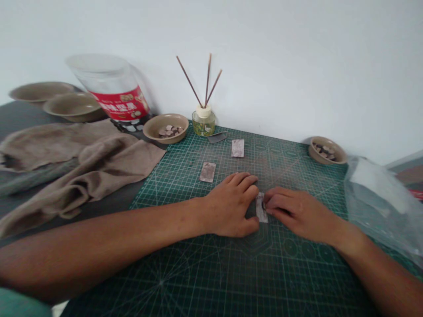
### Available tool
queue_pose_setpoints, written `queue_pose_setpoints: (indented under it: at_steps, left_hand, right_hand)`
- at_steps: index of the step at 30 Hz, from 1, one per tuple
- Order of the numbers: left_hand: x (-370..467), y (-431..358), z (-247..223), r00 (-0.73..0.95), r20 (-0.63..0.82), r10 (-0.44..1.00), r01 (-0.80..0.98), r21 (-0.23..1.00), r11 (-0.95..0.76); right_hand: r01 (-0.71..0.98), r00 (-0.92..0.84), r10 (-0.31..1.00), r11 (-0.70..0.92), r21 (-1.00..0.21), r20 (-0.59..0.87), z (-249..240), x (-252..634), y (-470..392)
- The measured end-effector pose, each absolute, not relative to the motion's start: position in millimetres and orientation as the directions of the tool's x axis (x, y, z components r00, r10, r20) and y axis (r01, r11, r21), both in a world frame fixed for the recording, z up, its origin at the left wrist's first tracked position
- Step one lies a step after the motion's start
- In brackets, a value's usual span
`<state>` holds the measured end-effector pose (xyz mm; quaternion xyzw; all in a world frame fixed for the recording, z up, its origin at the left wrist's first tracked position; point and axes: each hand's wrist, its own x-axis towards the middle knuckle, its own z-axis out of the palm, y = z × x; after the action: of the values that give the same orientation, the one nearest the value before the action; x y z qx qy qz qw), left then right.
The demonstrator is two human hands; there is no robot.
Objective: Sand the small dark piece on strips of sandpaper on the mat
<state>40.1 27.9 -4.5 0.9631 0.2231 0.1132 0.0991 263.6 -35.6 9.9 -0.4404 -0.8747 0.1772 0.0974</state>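
Observation:
My left hand (234,204) lies palm down on the green cutting mat (224,264), thumb and fingers apart, its tips by the left edge of a small grey, mottled rectangular piece (261,215). From the other side my right hand (297,213) comes in with fingers closed in a pinch over that piece. A dark bit shows at the fingertips; what it is stays hidden. Two similar mottled rectangles, one nearer (208,172) and one farther (238,148), lie on the mat beyond my left hand.
Small bowls with wood-like chips stand at the left (166,137) and right (330,159). A reed diffuser (203,123) and dark grey sheet (217,137) are at the back. Brown cloths (122,163), a red-labelled jar (122,103) and empty bowls (74,112) sit left; a plastic bag (373,207) lies right.

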Motion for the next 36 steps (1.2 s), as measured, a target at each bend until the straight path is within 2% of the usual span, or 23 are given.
queue_pose_setpoints:
  at_steps: [3, 6, 10, 12, 16, 21, 25, 30, 33, 36]
  left_hand:
    - [40.4, 28.0, -4.7, 0.878, 0.186, 0.442, 0.397, 0.234, -0.887]
    - [40.5, 27.6, -5.0, 0.872, 0.188, 0.452, 0.41, 0.223, -0.884]
    - [40.6, 26.8, -4.6, 0.872, 0.186, 0.452, 0.41, 0.225, -0.884]
    - [40.8, 26.7, -4.4, 0.875, 0.19, 0.445, 0.404, 0.22, -0.888]
    - [41.2, 26.9, -4.9, 0.871, 0.191, 0.453, 0.412, 0.22, -0.884]
    - [41.1, 27.1, -5.1, 0.875, 0.195, 0.443, 0.399, 0.225, -0.889]
    - [41.0, 26.9, -5.2, 0.872, 0.19, 0.451, 0.409, 0.226, -0.884]
    - [40.7, 26.7, -5.7, 0.875, 0.179, 0.449, 0.407, 0.227, -0.885]
    - [40.6, 27.0, -5.6, 0.875, 0.183, 0.447, 0.407, 0.22, -0.887]
    - [40.6, 27.3, -5.9, 0.872, 0.189, 0.452, 0.411, 0.22, -0.885]
  right_hand:
    - [0.714, -0.626, 0.779, 0.584, -0.385, 0.021, 9.0, 262.4, -35.9]
    - [0.791, -0.528, 0.843, 0.532, -0.302, 0.102, 7.8, 263.8, -34.0]
    - [0.756, -0.579, 0.815, 0.542, -0.367, 0.012, 9.6, 264.6, -35.7]
    - [0.739, -0.592, 0.806, 0.551, -0.386, 0.017, 9.1, 261.5, -38.3]
    - [0.82, -0.464, 0.879, 0.473, -0.323, 0.109, 5.7, 255.9, -39.7]
    - [0.771, -0.537, 0.842, 0.515, -0.376, 0.051, 4.5, 253.0, -40.7]
    - [0.835, -0.45, 0.885, 0.464, -0.296, 0.119, 5.9, 255.8, -38.8]
    - [0.742, -0.623, 0.781, 0.608, -0.281, 0.046, 5.7, 263.6, -34.9]
    - [0.758, -0.59, 0.799, 0.597, -0.262, 0.115, 4.3, 264.0, -30.9]
    - [0.753, -0.589, 0.805, 0.581, -0.309, 0.078, 5.6, 262.2, -30.6]
